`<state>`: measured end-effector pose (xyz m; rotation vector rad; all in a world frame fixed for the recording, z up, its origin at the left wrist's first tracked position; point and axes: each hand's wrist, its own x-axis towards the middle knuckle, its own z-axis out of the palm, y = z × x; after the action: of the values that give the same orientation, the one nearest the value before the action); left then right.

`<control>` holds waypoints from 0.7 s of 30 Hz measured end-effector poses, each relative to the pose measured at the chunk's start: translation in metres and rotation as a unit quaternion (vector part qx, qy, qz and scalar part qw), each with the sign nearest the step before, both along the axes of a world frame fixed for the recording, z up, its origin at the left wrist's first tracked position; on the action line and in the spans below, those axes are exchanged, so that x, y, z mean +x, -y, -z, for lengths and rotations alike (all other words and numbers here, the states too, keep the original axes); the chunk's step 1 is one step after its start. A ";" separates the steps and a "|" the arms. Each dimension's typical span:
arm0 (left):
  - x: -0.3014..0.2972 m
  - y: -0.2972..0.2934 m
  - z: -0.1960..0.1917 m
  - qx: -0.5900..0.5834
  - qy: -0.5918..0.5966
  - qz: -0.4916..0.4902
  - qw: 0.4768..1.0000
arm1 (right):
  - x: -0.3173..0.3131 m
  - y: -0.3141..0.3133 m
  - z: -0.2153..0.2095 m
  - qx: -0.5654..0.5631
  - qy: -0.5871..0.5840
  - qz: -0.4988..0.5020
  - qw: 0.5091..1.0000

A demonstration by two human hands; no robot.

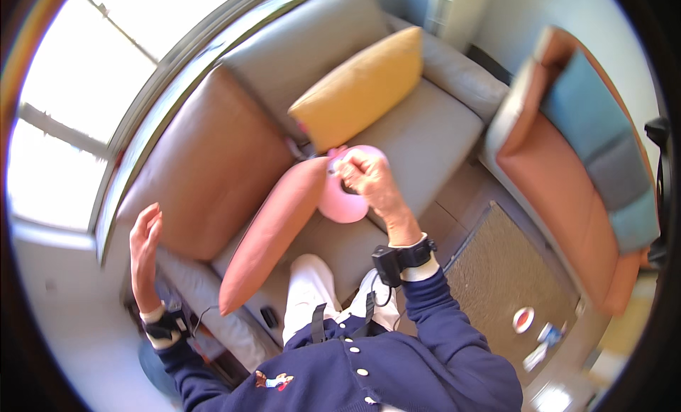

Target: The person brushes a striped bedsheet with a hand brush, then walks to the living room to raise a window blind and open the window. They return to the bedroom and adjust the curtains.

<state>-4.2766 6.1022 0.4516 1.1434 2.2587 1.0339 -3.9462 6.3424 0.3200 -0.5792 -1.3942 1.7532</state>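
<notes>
My left hand (145, 236) is raised at the left by the sofa's arm, its fingers stretched out and holding nothing. My right hand (367, 181) is closed at the upper corner of a salmon-pink cushion (273, 235), which is tilted and seen nearly edge-on above the sofa seat. The fingertips partly hide the grip. Behind and below that hand lies a light pink U-shaped neck pillow (342, 208) on the seat. A yellow cushion (365, 86) leans on the sofa's backrest, beyond the neck pillow.
The grey-brown sofa (440, 139) runs across in front of me, under a bright window (71, 79). An orange sofa with blue back cushions (567, 178) stands at the right. On the brown mat (496, 270) lie a roll of tape (523, 320) and small packages (548, 334). A small dark object (269, 317) rests near my leg.
</notes>
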 end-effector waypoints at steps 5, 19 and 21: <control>-0.022 0.063 -0.021 -0.009 0.022 -0.054 0.998 | -0.066 0.009 0.010 -0.030 0.049 -0.107 0.993; 0.136 0.246 0.342 0.068 0.559 -0.483 0.671 | -0.109 0.039 0.223 -0.193 0.317 -0.083 0.925; 0.144 0.248 0.414 0.079 0.633 -0.549 0.540 | -0.102 0.034 0.267 -0.166 0.386 0.016 0.907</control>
<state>-4.1331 5.8544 0.0371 -1.1246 1.2837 1.6158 -4.0486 6.3080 0.0532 -1.6064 -1.5647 1.8244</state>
